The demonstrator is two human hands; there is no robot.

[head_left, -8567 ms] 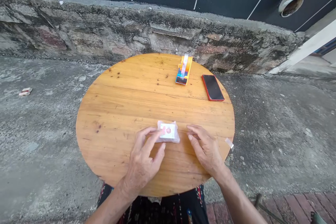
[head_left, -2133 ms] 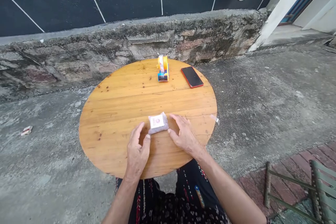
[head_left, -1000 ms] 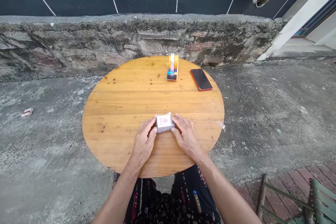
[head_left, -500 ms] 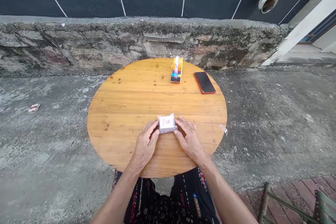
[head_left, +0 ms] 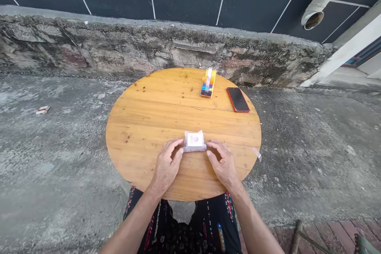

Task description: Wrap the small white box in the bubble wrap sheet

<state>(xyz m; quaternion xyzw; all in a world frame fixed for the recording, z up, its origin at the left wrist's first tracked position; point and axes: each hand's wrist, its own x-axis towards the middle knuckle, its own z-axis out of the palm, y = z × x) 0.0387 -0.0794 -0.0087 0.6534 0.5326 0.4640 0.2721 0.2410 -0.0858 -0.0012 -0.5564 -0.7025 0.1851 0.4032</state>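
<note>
A small packet [head_left: 195, 140] in clear, lilac-tinted wrap lies on the round wooden table [head_left: 143, 127], a white label with a reddish print facing up. At its left side is my left hand [head_left: 168, 162], thumb and fingers apart, the fingertips close to the wrap; whether they touch it I cannot tell. My right hand [head_left: 222, 163] rests just off the packet's right end, fingers curved and spread from the thumb, holding nothing.
Toward the table's far edge stands a yellow and blue tape dispenser [head_left: 208, 83]. A phone with a red edge [head_left: 238, 99] lies right of it. A strip of clear tape [head_left: 257, 153] hangs at the right edge. Behind the table runs a stone wall base [head_left: 125, 51].
My right hand has come away from the packet, and my left hand has loosened around it. The packet stays on the table. The whole view has shifted and tilted slightly.
</note>
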